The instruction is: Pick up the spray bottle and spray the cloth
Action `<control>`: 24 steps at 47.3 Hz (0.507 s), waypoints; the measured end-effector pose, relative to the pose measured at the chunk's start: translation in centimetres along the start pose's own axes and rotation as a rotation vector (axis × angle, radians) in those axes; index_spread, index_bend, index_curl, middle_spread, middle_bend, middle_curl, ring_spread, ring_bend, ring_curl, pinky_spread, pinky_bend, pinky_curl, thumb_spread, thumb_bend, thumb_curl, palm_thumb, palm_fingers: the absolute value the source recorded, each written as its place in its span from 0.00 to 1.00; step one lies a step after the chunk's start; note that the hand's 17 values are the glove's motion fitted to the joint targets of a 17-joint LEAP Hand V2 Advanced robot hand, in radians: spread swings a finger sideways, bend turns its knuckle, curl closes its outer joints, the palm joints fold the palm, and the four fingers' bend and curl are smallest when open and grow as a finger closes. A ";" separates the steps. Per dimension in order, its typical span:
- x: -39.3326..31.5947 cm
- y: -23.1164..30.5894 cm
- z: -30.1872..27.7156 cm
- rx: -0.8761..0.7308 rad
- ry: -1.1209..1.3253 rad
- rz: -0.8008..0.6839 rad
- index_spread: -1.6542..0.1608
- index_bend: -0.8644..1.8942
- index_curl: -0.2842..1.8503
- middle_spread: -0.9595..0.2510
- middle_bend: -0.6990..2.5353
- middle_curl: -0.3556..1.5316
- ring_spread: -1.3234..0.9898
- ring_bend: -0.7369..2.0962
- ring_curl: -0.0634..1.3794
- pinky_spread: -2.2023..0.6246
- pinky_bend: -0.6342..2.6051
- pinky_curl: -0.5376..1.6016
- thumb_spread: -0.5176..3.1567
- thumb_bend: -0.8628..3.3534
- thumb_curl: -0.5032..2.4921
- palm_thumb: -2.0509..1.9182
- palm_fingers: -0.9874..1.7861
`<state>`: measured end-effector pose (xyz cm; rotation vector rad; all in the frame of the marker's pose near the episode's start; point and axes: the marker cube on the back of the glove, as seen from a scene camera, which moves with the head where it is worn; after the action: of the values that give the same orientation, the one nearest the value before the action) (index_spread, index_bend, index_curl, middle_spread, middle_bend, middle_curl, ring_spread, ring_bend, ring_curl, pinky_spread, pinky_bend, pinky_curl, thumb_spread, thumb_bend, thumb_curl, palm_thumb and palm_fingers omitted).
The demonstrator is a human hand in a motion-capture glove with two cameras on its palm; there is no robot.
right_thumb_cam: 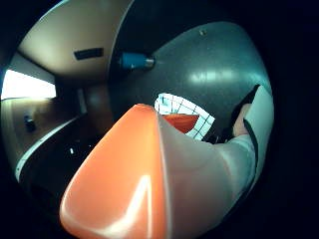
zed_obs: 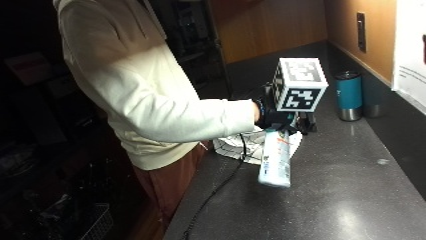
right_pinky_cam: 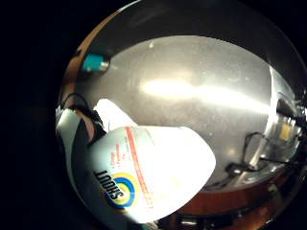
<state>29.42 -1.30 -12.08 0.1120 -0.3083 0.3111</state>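
The gloved right hand (zed_obs: pixel 274 118) is gripping the white plastic spray bottle (zed_obs: pixel 275 158) by its neck, fingers curled round it, holding it in the air above the dark speckled counter (zed_obs: pixel 346 190). The white grid-patterned cloth (zed_obs: pixel 245 148) is lying crumpled just beneath and beside it. A teal metal tumbler (zed_obs: pixel 349 95) is standing upright near the wall.

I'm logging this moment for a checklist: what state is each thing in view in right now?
spray bottle: lifted off the counter, hanging tilted from the hand, orange head close to the palm.
right hand: grips the bottle at its top.
cloth: white with a dark grid, lying rumpled on the counter, behind the bottle.
teal tumbler: upright near the wall, untouched.
counter: dark and speckled, bears the cloth and tumbler.
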 end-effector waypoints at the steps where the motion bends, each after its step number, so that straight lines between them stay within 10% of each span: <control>1: -1.1 -0.1 0.8 -0.028 0.040 -0.007 0.82 0.48 0.38 0.66 0.40 0.45 0.50 0.47 0.35 0.71 0.28 0.41 0.18 0.20 0.40 0.77 0.85; 24: -13.9 2.7 6.5 -0.284 0.567 0.011 0.83 0.48 0.39 0.66 0.41 0.45 0.50 0.48 0.36 0.71 0.28 0.42 0.17 0.20 0.41 0.76 0.85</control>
<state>14.17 -3.71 -10.16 -0.2561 0.2110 0.2947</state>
